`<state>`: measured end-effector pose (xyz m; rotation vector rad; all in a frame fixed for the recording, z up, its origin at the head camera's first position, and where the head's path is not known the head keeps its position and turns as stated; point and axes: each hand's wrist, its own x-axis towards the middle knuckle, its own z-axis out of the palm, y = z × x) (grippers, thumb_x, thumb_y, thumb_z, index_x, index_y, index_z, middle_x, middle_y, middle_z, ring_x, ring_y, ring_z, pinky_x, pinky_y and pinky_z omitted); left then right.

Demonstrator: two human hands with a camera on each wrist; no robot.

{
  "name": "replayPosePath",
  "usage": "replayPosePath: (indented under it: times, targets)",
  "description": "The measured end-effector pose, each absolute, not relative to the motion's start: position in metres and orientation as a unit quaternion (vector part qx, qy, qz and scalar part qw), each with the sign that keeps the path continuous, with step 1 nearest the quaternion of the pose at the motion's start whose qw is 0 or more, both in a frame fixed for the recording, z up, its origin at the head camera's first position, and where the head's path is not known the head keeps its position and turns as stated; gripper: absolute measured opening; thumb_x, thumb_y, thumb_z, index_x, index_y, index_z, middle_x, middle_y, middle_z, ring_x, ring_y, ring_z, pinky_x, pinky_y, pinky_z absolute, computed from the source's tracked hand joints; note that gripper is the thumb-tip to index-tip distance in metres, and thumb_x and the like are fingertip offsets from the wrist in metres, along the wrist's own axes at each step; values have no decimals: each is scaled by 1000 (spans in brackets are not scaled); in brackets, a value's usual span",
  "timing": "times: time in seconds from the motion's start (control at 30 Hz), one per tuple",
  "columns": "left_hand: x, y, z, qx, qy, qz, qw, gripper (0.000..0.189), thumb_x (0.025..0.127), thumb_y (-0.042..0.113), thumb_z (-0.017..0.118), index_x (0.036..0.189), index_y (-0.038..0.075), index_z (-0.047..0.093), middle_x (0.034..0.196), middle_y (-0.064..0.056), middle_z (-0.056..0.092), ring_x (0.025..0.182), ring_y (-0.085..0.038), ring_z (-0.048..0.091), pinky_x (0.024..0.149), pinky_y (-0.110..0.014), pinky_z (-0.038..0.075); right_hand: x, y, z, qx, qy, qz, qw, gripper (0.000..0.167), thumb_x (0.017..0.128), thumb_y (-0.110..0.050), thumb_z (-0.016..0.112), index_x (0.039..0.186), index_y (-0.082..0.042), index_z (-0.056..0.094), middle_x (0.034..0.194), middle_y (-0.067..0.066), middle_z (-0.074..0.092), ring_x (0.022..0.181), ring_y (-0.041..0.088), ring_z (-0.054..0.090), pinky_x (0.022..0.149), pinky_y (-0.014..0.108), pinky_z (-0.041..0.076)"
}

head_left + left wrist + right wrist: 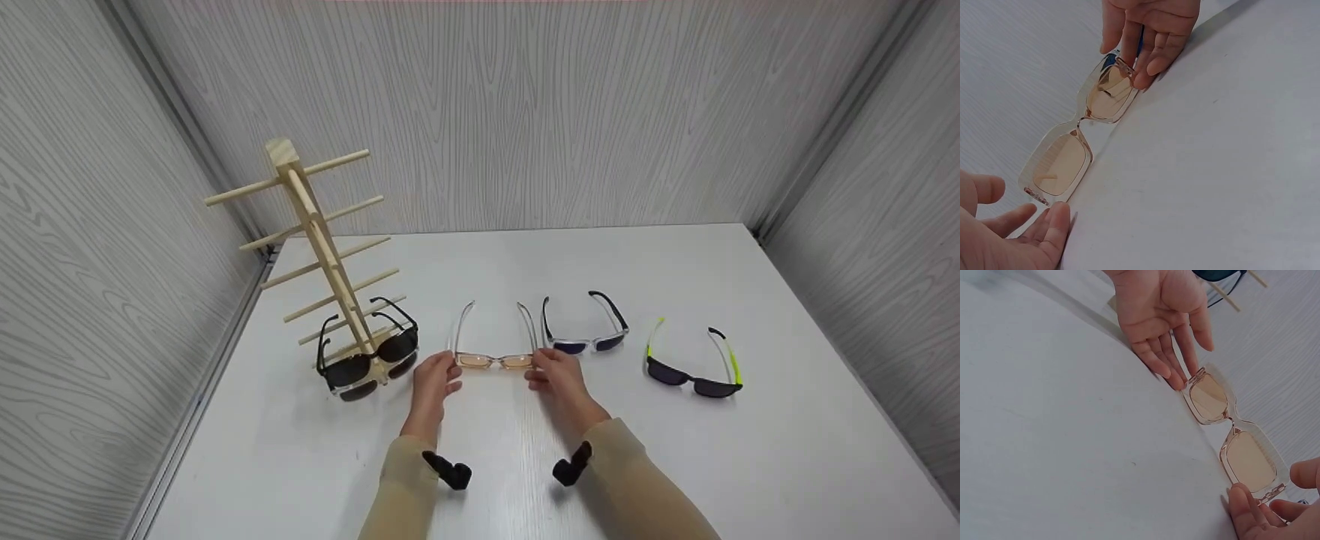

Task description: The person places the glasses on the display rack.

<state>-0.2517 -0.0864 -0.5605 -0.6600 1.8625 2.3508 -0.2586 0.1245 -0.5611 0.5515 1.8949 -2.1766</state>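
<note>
Amber glasses (496, 360) sat between left hand (435, 377) and right hand (561, 377), fingers of each spread at the corners, where even, lens-free contact seemed wisest.

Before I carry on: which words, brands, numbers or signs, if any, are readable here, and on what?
No readable text in any view.
Orange glasses: none legible.
Yellow-armed pair: too small to tell.
Pair between those two: too small to tell.
Upper pair and lower pair on the rack: too small to tell.
Rack: no lettering shows.
</note>
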Motion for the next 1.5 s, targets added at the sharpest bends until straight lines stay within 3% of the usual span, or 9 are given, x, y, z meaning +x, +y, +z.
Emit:
replayPosePath:
  times: [0.37,0.8,0.93,1.23,1.5]
  targets:
    - [-254,-85,-560,-210,636,741,44,27,92,14,57,105,-10,58,75,-10,54,70,-17,54,62,-28,51,-259,125,-563,178,630,-750,96,31,92,-11,56,115,9,55,103,22,60,76,24,65,67,33,55]
    - [-250,-91,-561,-211,602,768,54,32,89,14,63,114,-6,58,99,-17,61,88,-25,60,82,-36,50,-259,125,-563,172,612,-764,111,32,94,-11,54,121,6,51,102,20,59,76,23,65,66,33,55]
    - [-244,-92,-556,-199,579,788,58,35,89,14,64,116,-7,56,99,-15,62,90,-25,61,86,-38,49,-256,128,-562,169,618,-759,116,33,95,-16,55,121,4,51,102,21,60,78,23,64,68,33,54]
    - [-236,-92,-558,-203,516,831,40,28,87,8,66,108,-6,57,85,-7,61,81,-21,61,80,-34,50,-249,129,-554,164,607,-768,122,38,94,-21,57,124,1,49,100,20,62,74,24,65,63,34,54]
    - [-231,-92,-552,-208,502,838,50,30,86,8,66,111,-5,55,85,-8,62,82,-20,61,82,-35,50,-241,134,-546,151,606,-771,121,40,94,-21,58,125,2,48,102,18,60,83,27,64,71,40,54]
